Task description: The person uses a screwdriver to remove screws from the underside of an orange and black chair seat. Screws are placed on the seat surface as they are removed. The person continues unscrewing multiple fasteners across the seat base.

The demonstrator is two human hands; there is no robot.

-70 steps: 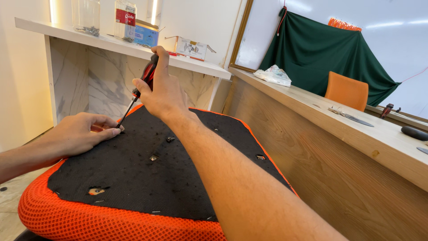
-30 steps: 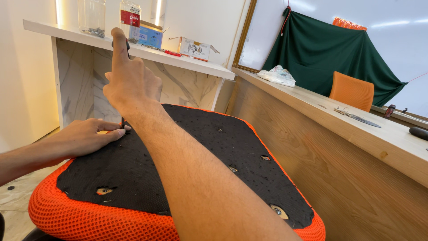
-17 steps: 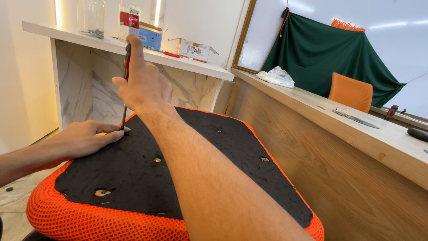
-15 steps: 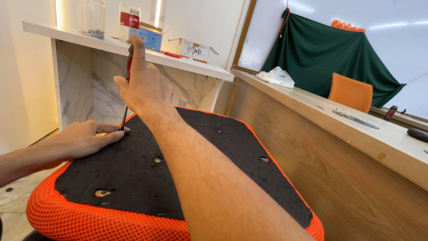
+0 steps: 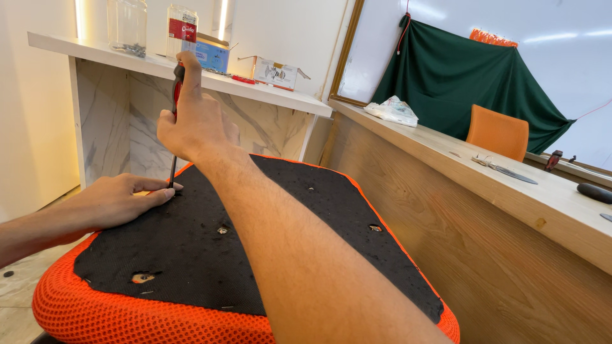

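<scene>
Grip: our right hand clenches screwdriver upright; left hand steadies tip on seat underside; we keep shaft vertical.

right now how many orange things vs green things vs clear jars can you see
orange: 2, the seat cushion and the chair back
green: 1, the cloth
clear jars: 2, on the shelf
total: 5

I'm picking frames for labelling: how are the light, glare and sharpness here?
Head view: bright, even light; glowing strips above the white shelf wash out; the whiteboard shows glare streaks; the right hand, screwdriver and black seat underside are sharp; the near forearm is slightly soft.
</scene>
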